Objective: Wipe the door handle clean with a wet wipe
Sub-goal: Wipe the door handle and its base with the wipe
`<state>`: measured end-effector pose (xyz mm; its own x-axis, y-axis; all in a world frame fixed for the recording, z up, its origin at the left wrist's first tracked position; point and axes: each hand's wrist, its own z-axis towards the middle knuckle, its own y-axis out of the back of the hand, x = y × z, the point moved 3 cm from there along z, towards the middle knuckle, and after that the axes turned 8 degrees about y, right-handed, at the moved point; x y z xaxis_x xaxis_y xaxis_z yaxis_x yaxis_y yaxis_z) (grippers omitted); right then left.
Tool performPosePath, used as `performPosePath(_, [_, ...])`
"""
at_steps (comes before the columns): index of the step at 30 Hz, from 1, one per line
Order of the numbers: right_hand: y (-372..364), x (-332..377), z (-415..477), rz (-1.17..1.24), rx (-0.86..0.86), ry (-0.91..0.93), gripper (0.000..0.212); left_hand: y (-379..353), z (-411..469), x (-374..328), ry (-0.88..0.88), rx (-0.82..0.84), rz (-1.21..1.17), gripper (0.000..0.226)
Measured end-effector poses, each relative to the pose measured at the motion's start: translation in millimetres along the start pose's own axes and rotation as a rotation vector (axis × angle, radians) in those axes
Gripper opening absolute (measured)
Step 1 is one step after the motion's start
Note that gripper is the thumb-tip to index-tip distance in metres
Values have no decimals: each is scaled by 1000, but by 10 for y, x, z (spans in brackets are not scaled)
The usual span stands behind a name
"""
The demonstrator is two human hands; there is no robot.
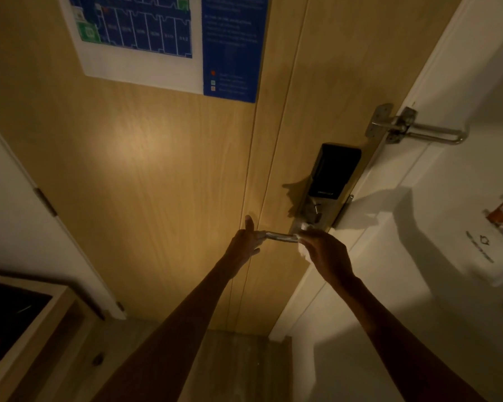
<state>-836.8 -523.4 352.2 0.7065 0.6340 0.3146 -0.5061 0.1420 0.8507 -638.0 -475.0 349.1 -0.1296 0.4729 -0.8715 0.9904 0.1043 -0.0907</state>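
A silver lever door handle (280, 237) sticks out leftward from the lock plate on a light wooden door (157, 184). My left hand (246, 245) grips the free left end of the handle, thumb pointing up. My right hand (324, 253) is closed around a white wet wipe (304, 252), pressed against the handle's right end near the lock plate. Most of the wipe is hidden in my fingers.
A black electronic lock box (336, 172) sits above the handle. A metal swing-bar guard (418, 132) bridges the door and the white frame (389, 213). An evacuation plan poster (169, 39) hangs higher up. A wooden cabinet (26, 329) stands at lower left.
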Motion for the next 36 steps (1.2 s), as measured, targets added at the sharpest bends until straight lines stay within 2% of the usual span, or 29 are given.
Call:
performPosePath(2, [-57, 131, 97, 46, -108, -14, 26, 17, -14, 6, 7, 8, -4, 79])
performPosePath(5, [-187, 448, 271, 181, -176, -44, 21, 46, -31, -31, 20, 30, -12, 79])
performPosePath(12, [-362, 492, 421, 187, 146, -17, 29, 99, -47, -74, 12, 30, 39, 82])
performPosePath(16, [-347, 513, 514, 56, 236, 41, 28, 115, -50, -74, -3, 19, 37, 84])
performPosePath(21, [-250, 487, 319, -195, 149, 162, 22, 136, 45, -35, -4, 40, 68, 89])
performPosePath(24, [-350, 475, 283, -337, 187, 194, 21, 144, 116, 0, -15, 29, 88, 90])
performPosePath(29, [-398, 443, 375, -153, 220, 175, 28, 162, 120, -26, -48, 38, 123, 88])
performPosePath(33, [-346, 418, 359, -12, 88, 105, 26, 167, 118, -44, -36, 34, 117, 90])
performPosePath(36, [-369, 546, 377, 43, 56, 116, 20, 175, 91, -61, -29, 47, 89, 90])
